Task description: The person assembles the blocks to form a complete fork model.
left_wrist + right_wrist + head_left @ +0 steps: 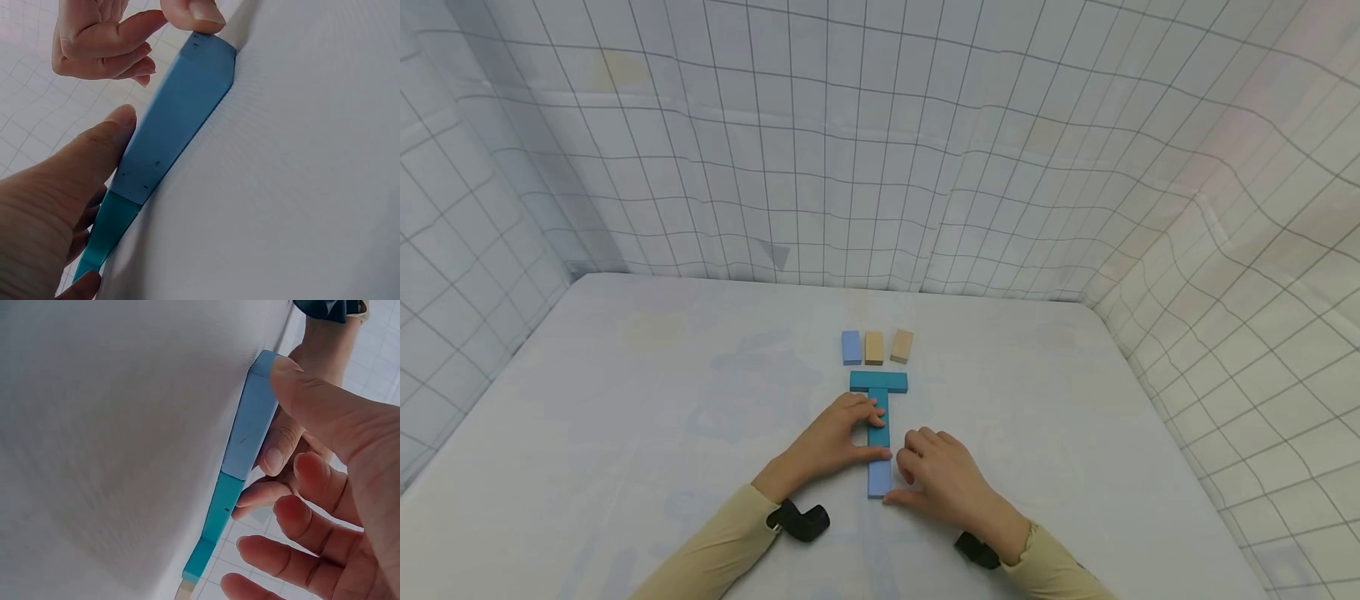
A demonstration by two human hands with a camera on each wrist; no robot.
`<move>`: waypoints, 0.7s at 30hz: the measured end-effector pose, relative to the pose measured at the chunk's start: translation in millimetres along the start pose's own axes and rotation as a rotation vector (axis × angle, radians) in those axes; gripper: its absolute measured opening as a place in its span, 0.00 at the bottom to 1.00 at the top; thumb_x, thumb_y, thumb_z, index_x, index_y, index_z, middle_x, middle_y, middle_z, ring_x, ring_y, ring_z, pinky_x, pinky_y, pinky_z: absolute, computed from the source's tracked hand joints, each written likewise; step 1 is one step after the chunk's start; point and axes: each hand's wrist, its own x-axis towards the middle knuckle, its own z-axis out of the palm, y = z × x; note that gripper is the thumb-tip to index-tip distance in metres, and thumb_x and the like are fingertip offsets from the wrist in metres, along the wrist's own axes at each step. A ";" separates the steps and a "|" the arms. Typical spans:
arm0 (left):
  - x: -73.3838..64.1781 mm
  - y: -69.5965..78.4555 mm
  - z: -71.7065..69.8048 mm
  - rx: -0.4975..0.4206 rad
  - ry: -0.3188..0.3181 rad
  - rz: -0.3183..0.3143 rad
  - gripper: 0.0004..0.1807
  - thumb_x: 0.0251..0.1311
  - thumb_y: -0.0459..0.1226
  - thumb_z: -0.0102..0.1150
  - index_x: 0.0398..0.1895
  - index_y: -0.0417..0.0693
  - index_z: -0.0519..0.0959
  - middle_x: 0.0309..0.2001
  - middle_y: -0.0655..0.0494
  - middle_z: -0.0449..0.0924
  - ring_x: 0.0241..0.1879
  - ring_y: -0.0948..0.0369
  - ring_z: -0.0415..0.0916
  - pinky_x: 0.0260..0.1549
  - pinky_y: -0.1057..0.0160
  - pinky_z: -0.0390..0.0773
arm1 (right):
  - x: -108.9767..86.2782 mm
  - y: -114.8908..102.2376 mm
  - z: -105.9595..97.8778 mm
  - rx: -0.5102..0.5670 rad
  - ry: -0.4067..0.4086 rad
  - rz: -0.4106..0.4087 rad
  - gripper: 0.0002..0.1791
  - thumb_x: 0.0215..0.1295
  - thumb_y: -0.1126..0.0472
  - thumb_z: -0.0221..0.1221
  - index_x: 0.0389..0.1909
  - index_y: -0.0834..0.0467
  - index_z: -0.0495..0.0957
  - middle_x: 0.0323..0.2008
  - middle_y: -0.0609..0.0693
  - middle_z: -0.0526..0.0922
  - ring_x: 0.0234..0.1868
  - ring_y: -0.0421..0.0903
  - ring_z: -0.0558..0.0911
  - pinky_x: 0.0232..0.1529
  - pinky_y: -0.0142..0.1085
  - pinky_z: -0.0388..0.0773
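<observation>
- Tabletop (pixel 640 442), pale, beneath both your hands.
- Your left hand (pixel 829 437): thumb and fingers spread, touching the teal stem (pixel 877 437), thumb near its join with the blue block (pixel 879 483).
- Your right hand (pixel 946 479): fingers loosely bent, thumb against the blue block's near end.
- Teal crossbar (pixel 878 381), touching the stem's far end.
- Beyond it, small blue piece (pixel 851 347), middle tan piece (pixel 874 347), angled tan piece (pixel 902 344).

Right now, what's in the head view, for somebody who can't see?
A person's left grip and right grip touch two teal blocks and a light-blue block forming a T. Behind lie a blue block and two tan blocks.
</observation>
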 end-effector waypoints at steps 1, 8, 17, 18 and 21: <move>-0.1 0.2 -0.1 -0.001 0.001 0.000 0.20 0.48 0.53 0.70 0.37 0.51 0.80 0.47 0.59 0.75 0.53 0.61 0.69 0.54 0.61 0.69 | 0.0 0.2 -0.2 0.001 -0.005 0.004 0.26 0.46 0.38 0.70 0.19 0.48 0.64 0.25 0.39 0.61 0.27 0.37 0.63 0.26 0.30 0.60; -1.1 -0.7 0.9 -0.001 0.000 0.005 0.19 0.49 0.53 0.69 0.37 0.53 0.80 0.48 0.59 0.74 0.54 0.60 0.67 0.55 0.59 0.69 | 0.2 1.7 0.9 0.019 -0.031 0.031 0.26 0.46 0.37 0.69 0.17 0.47 0.65 0.24 0.38 0.61 0.26 0.36 0.63 0.26 0.29 0.61; -2.4 -2.4 2.7 -0.027 -0.006 -0.021 0.17 0.51 0.54 0.67 0.37 0.55 0.81 0.51 0.59 0.74 0.55 0.60 0.65 0.56 0.57 0.67 | 0.1 6.7 2.9 0.103 -0.057 0.044 0.25 0.46 0.36 0.68 0.17 0.46 0.65 0.23 0.36 0.60 0.25 0.34 0.62 0.23 0.26 0.59; -2.4 -2.2 2.5 -0.029 -0.006 -0.021 0.17 0.51 0.54 0.68 0.37 0.55 0.81 0.51 0.59 0.74 0.55 0.60 0.65 0.56 0.57 0.67 | 0.1 7.5 3.3 0.118 -0.060 0.043 0.25 0.47 0.36 0.68 0.17 0.46 0.65 0.23 0.35 0.60 0.25 0.34 0.63 0.23 0.25 0.59; -2.2 -2.0 2.0 -0.028 -0.009 -0.026 0.17 0.51 0.54 0.68 0.37 0.55 0.81 0.51 0.59 0.74 0.55 0.59 0.65 0.56 0.57 0.67 | 0.4 10.0 4.7 0.171 -0.074 0.041 0.23 0.48 0.37 0.68 0.18 0.46 0.67 0.23 0.35 0.62 0.25 0.33 0.63 0.24 0.25 0.61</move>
